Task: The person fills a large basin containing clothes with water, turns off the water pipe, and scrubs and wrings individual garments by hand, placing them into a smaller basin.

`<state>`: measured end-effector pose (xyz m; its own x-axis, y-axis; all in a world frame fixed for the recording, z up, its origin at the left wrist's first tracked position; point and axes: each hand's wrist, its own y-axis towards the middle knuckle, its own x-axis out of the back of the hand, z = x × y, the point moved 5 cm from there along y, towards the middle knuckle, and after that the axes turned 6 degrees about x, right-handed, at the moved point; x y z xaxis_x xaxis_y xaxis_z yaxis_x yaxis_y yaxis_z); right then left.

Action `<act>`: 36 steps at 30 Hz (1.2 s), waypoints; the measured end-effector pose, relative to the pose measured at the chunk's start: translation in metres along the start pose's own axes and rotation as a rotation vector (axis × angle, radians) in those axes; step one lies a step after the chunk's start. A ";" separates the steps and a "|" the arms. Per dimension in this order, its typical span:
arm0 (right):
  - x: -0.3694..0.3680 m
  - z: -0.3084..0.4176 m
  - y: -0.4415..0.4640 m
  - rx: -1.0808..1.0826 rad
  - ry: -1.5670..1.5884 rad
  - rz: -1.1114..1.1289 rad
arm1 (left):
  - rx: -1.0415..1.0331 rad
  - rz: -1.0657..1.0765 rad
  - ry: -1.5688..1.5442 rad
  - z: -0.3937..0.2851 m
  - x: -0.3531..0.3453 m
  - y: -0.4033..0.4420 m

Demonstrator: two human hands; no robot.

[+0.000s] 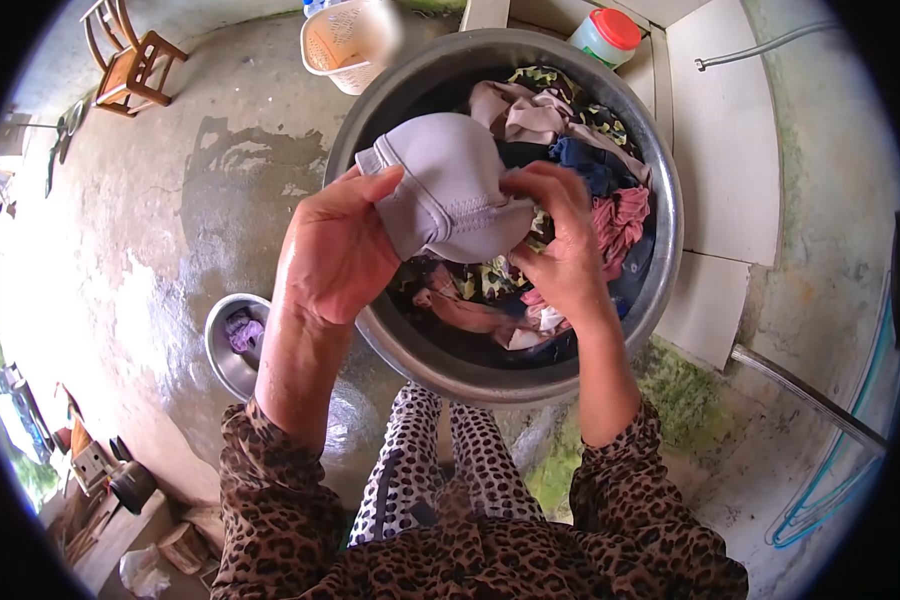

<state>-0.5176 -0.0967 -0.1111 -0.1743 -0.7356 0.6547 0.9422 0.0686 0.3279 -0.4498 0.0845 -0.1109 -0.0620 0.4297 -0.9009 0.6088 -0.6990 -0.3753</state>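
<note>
A pale lavender-grey bra [440,170] with a moulded cup and stitched seams is held up between my two hands. Its left edge is gripped by my left hand [340,245], thumb on top and fingers underneath. On the other side, the fingers and thumb of my right hand [560,235] pinch the bra's right end. Below it stands a large metal basin [665,215] of dark water. Wet laundry fills the basin: a beige garment [520,112], a navy cloth [585,165], a pink ribbed cloth [620,225] and camouflage-patterned fabric [490,280].
Left of the large basin, a small metal bowl [220,345] holds a purple cloth [242,330]. Behind are a cream plastic basket [320,50] and a red-lidded tub [610,35]. A wooden chair [135,70] stands far left. A metal pipe [810,395] and a blue hose [850,480] lie right.
</note>
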 end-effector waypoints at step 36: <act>-0.166 -0.137 -0.066 -0.321 -0.086 0.654 | 0.008 -0.646 1.602 0.084 0.215 0.043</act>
<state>-0.5120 -0.0717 -0.3350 0.4435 -0.5551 0.7037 0.8962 0.2652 -0.3556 -0.5034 0.0985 -0.3390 0.5138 0.7123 0.4781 0.8008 -0.1982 -0.5652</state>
